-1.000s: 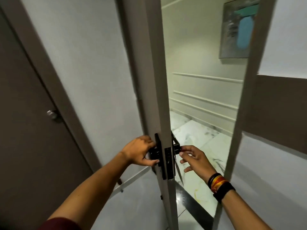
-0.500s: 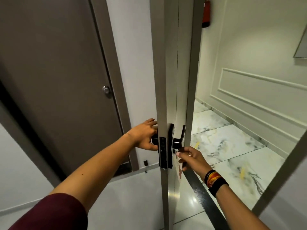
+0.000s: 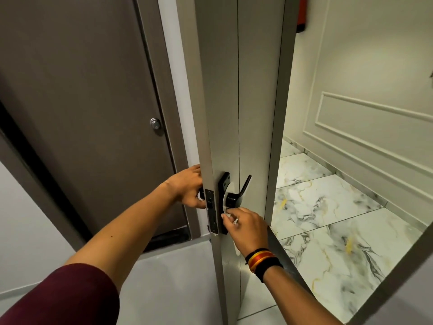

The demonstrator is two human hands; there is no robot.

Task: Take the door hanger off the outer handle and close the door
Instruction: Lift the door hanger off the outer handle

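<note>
The grey-white door (image 3: 225,102) stands open, seen edge-on in the middle of the view. On its right face a black outer handle (image 3: 236,195) points up and right. A white door hanger (image 3: 225,202) loops round the neck of that handle, and its lower part is hidden behind my right hand (image 3: 246,227). That hand pinches the hanger just below the handle. On the door's left side, my left hand (image 3: 188,190) is wrapped on the inner handle, which is mostly hidden by the fingers and the door edge.
A brown door with a round silver knob (image 3: 155,124) is shut on the left. The door frame (image 3: 384,277) runs diagonally at the lower right. Beyond lie a marble corridor floor (image 3: 328,219) and a panelled wall (image 3: 375,113). A red object (image 3: 301,15) hangs top right.
The view has swung left and closer to the door edge. My right hand has gone from touching the outer handle to pinching the white hanger below it. My left hand stays on the inner handle.
</note>
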